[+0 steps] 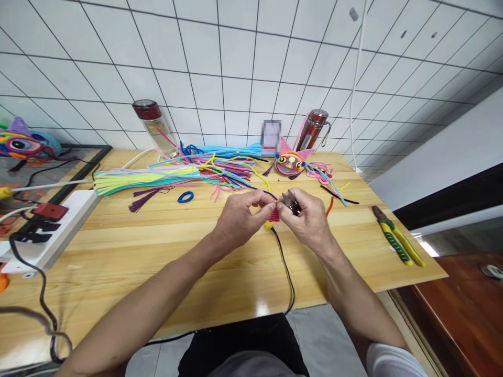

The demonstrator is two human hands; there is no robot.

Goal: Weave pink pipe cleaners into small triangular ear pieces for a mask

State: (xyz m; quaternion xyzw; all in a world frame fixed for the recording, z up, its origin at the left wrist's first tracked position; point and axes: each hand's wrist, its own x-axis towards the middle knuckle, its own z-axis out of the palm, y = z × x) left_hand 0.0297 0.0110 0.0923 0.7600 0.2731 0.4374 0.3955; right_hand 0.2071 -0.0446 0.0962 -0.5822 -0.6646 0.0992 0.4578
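Note:
My left hand is closed in a pinch, thumb and forefinger meeting at a small pink chenille-stem piece over the table. In my right hand are thread snips, their dark blades pointing up and to the left; its fingertips also touch the pink piece. Most of that piece is hidden between the hands. Just beneath it shows the yellow end of something partly covered, with a black cord running from there off the table's front edge.
Bundles of coloured chenille stems lie behind my hands, near a decorated cat-like face. A blue ring lies left. Pliers rest right. A glass bottle, a red flask and a power strip stand around.

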